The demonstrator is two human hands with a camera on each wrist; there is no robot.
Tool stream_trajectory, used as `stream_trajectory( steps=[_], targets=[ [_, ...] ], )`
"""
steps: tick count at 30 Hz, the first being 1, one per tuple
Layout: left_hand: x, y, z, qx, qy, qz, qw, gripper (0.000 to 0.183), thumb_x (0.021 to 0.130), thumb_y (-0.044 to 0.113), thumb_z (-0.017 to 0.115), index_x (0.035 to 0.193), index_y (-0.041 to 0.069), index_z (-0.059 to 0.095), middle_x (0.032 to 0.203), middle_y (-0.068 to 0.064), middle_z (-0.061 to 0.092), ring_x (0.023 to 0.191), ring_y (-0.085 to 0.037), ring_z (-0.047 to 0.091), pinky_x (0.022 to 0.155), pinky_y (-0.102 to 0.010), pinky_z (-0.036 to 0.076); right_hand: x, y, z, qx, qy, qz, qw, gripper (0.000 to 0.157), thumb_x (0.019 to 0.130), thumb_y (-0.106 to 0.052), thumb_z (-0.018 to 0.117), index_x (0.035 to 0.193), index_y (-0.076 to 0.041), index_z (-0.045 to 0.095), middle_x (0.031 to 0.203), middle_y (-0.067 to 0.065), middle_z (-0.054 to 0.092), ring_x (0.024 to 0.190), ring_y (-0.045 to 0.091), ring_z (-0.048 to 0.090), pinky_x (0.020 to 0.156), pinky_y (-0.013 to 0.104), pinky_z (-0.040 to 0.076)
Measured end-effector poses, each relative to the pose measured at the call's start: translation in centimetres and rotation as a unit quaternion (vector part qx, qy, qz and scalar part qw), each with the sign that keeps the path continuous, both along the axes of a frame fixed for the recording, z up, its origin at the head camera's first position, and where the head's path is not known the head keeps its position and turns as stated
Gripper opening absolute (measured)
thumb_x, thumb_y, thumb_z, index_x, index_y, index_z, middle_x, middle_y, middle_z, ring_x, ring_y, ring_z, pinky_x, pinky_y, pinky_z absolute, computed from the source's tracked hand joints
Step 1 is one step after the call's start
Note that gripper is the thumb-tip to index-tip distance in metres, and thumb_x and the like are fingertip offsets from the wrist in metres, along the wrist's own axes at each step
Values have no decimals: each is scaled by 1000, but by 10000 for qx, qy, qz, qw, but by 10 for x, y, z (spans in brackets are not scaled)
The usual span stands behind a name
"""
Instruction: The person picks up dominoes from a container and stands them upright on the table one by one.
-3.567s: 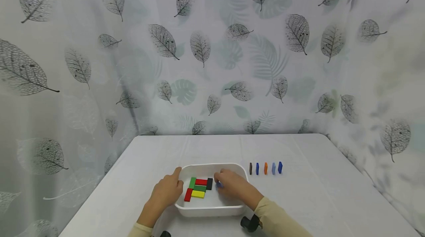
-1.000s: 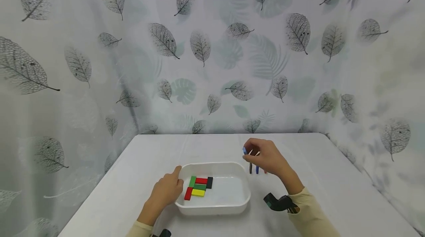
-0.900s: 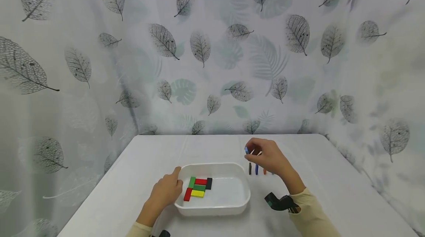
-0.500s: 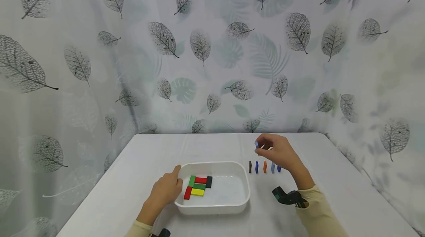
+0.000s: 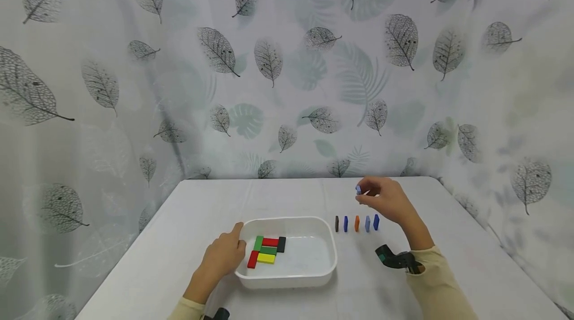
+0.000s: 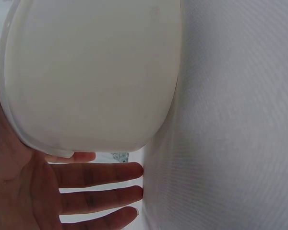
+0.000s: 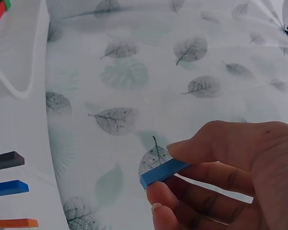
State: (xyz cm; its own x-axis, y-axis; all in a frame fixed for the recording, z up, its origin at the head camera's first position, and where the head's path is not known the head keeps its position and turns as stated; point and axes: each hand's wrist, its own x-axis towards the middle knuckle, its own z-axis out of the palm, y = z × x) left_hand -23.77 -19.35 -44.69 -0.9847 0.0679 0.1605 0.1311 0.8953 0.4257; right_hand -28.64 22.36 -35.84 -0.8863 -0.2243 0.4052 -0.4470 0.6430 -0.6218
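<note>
My right hand (image 5: 384, 199) pinches a small light blue domino block (image 7: 162, 172) between thumb and fingertips, raised beyond the row of standing blocks. My left hand (image 5: 224, 252) rests at the left side of a white plastic tray (image 5: 287, 282), its index finger along the rim. In the left wrist view its other fingers (image 6: 98, 175) stretch out straight below the tray's wall. Inside the tray, at the left, lie flat blocks: a yellow block (image 5: 266, 258), a black block (image 5: 281, 244), and several red and green ones.
To the right of the tray several blocks stand upright in a row: a dark brown block (image 5: 337, 224), a blue block (image 5: 346, 224), an orange block (image 5: 357, 223), a light blue block (image 5: 367, 224) and a dark blue block (image 5: 376, 222). A leaf-patterned curtain (image 5: 287, 95) hangs behind the white table (image 5: 215, 200).
My right hand has left the tray with the light blue block and moved right and away, past the standing row. The left hand has stayed at the tray's rim.
</note>
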Motion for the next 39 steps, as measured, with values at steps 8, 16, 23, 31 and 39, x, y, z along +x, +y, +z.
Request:
stream_trajectory(
  steps=[8, 16, 23, 31, 39],
  targets=[
    [0, 0, 0, 54, -45, -3, 10000, 51, 99, 14, 55, 147, -3, 49, 101, -20, 72, 53, -19, 53, 44, -31, 44, -6, 14, -6, -94, -154, -115, 9998, 15, 92, -14, 77, 103, -5, 72, 92, 3, 72, 84, 21, 70, 72, 37, 57],
    [-1, 0, -2, -5, -20, -12, 10000, 50, 99, 13, 55, 146, -3, 50, 104, -23, 72, 56, -21, 54, 46, -33, 46, -12, 31, -15, -202, -376, -274, 9987, 18, 93, -11, 75, 107, -3, 71, 94, 5, 72, 83, 24, 70, 71, 38, 57],
    [1, 1, 0, 1, -16, 36, 10000, 51, 99, 14, 56, 146, -2, 50, 102, -21, 72, 54, -20, 53, 45, -31, 46, -15, 40, -19, -349, -441, -285, 9980, 17, 92, -9, 75, 107, -1, 70, 95, 7, 72, 83, 24, 70, 70, 37, 57],
    [-1, 0, 0, 8, 10, 38, 10000, 50, 98, 13, 55, 146, -3, 50, 102, -21, 72, 54, -20, 53, 45, -32, 45, -19, 44, -25, -263, -718, -438, 9961, 21, 95, -12, 73, 111, 1, 69, 99, 10, 71, 85, 24, 69, 73, 36, 56],
    [0, 0, 1, 53, -90, 13, 9999, 51, 99, 14, 55, 147, -3, 49, 99, -20, 72, 55, -20, 53, 46, -33, 45, -21, 53, -35, -228, -869, -485, 9948, 23, 95, -13, 73, 111, 3, 68, 98, 10, 71, 84, 28, 69, 70, 35, 56]
  ],
)
